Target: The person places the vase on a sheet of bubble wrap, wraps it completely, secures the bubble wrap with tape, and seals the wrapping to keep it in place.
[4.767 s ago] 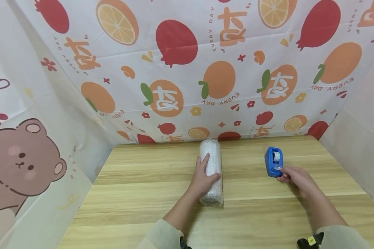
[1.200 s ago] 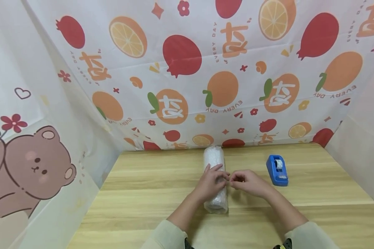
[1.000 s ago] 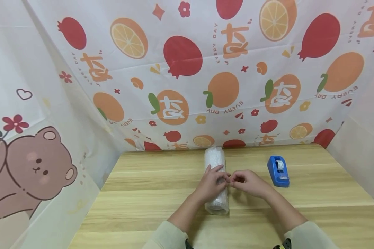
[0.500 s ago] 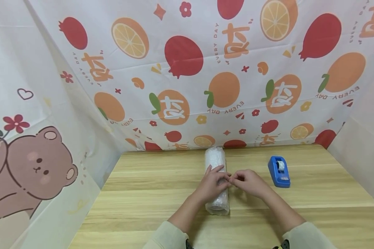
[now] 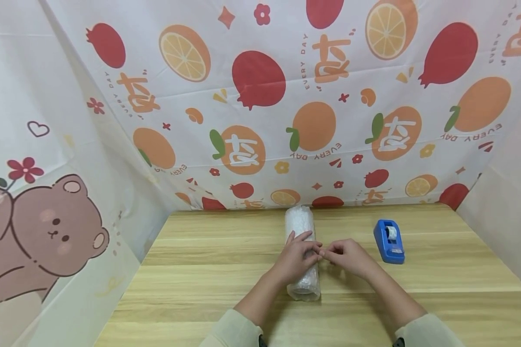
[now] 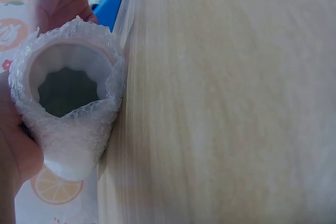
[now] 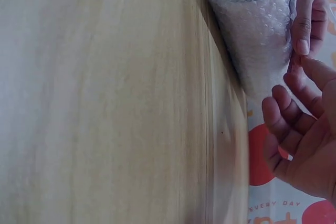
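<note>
A bubble-wrapped cylinder lies lengthwise on the wooden table. Its near end, seen in the left wrist view, opens onto a pale hollow thing with a scalloped inner edge. My left hand holds the cylinder from above, thumb and index finger bent towards its right side. There the fingertips of my right hand meet them in a pinch, with the other right fingers loosely curled in the right wrist view. Any tape strip between the fingertips is too small or clear to make out. A blue tape dispenser stands to the right.
The wooden table spreads out on both sides of the cylinder. A fruit-print cloth hangs along the back edge, and a bear-print cloth covers the left side.
My right hand has come from the tape dispenser to the cylinder's right side. The left hand's spread fingers have bent in to meet it. Over the last second the hands barely moved.
</note>
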The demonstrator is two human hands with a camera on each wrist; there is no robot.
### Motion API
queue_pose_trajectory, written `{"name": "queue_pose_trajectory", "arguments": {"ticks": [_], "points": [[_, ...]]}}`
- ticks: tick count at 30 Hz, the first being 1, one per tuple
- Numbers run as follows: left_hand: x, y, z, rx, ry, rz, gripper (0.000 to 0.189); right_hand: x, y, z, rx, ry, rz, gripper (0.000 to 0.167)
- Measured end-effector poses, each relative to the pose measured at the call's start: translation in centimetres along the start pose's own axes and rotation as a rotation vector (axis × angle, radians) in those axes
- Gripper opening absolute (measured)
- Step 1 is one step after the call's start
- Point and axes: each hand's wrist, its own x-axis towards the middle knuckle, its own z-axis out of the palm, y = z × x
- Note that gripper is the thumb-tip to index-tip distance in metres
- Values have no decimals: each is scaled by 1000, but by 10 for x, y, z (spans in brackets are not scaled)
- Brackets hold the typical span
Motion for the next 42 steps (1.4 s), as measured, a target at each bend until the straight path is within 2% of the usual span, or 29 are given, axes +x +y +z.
{"name": "queue_pose_trajectory", "arguments": {"ticks": [7, 11, 18, 23, 27, 33, 42], "points": [[-1, 0, 1, -10, 6, -16, 9, 0, 3, -1, 132, -38, 10, 34], [-1, -1, 1, -11, 16, -16, 16, 0, 4, -2, 182, -28, 20, 31], [0, 0, 2, 12, 47, 15, 44, -1, -3, -4, 191, 71, -18, 24], [0, 0, 2, -23, 56, -21, 75, -3, -9, -4, 163, 132, -102, 17], [-1, 1, 0, -85, 62, -55, 89, -3, -15, 0, 206, 63, -178, 17], [-2, 1, 1, -102, 71, -80, 90, -3, -14, 7, 225, -65, -250, 17], [0, -5, 3, -74, 108, 0, 88, -4, -12, 6, 175, -47, -235, 17]]}}
